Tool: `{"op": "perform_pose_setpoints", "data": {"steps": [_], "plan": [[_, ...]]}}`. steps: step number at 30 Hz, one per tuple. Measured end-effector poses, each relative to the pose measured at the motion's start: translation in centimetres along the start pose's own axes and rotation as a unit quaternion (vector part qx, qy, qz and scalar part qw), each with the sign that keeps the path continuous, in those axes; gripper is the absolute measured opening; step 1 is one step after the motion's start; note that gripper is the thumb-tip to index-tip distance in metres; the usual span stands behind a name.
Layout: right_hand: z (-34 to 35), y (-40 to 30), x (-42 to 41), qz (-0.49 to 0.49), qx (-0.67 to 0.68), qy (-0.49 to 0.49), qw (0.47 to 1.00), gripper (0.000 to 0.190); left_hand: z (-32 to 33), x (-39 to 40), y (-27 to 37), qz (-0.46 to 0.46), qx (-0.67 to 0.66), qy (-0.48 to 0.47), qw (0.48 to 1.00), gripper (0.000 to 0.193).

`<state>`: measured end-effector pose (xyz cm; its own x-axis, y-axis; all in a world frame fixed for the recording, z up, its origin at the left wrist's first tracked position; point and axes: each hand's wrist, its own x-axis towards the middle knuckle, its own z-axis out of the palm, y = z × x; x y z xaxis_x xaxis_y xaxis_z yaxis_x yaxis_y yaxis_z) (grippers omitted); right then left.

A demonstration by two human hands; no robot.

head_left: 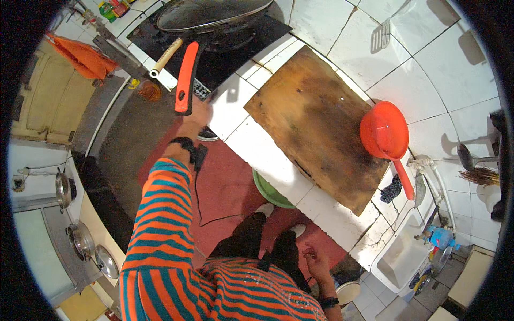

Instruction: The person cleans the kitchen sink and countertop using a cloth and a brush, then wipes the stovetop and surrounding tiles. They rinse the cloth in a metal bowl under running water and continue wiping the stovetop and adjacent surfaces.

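My left hand (197, 116) reaches forward to the front edge of the stove (265, 30), beside a small control panel (200, 90). Its fingers are mostly hidden behind the red-and-black handle (186, 76) of a pan, so I cannot tell whether they touch the panel. A large dark wok (213, 18) with a shiny rim sits on the black stove top. To the left of the red handle, a wooden handle (166, 58) juts over the stove's edge. My right hand (317, 261) hangs low by my side, its fingers loosely bent and apart, holding nothing visible.
A worn wooden cutting board (309, 128) lies on the white tiled counter (277, 156). A red plastic ladle (384, 130) rests over its right end, near a dark cloth (391, 189). Further right is a white sink (401, 252). A green basin (273, 192) stands below the counter.
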<state>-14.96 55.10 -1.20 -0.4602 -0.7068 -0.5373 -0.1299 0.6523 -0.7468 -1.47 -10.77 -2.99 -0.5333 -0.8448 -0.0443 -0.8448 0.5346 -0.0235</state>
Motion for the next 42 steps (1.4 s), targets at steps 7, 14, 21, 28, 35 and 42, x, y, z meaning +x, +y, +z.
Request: {"op": "perform_pose_setpoints", "data": {"steps": [7,14,21,28,35,42], "plan": [[0.0,-2.3,-0.8,0.031,-0.014,-0.022,0.999,0.033,4.4,2.0,0.5,0.029,-0.050,0.222,0.973,0.059],[-0.3,-0.8,-0.4,0.036,0.053,-0.001,0.998,0.030,-0.3,-1.3,8.2,0.202,-0.121,0.130,0.963,0.059],[-0.9,0.2,-1.2,0.006,0.010,0.010,1.000,0.031,-2.0,2.2,9.6,0.217,-0.134,0.032,0.966,0.063],[-0.6,-0.9,-2.4,0.016,0.054,0.032,0.998,0.035,-1.5,0.2,8.0,0.202,-0.019,-0.003,0.979,0.066],[0.0,1.3,-4.0,0.009,0.072,0.087,0.994,0.035,0.3,-2.8,9.7,0.134,-0.080,0.037,0.987,0.062],[0.5,3.6,-4.6,-0.011,0.147,0.122,0.982,0.035,-1.9,-13.7,14.6,0.187,-0.082,-0.005,0.979,0.063]]}}
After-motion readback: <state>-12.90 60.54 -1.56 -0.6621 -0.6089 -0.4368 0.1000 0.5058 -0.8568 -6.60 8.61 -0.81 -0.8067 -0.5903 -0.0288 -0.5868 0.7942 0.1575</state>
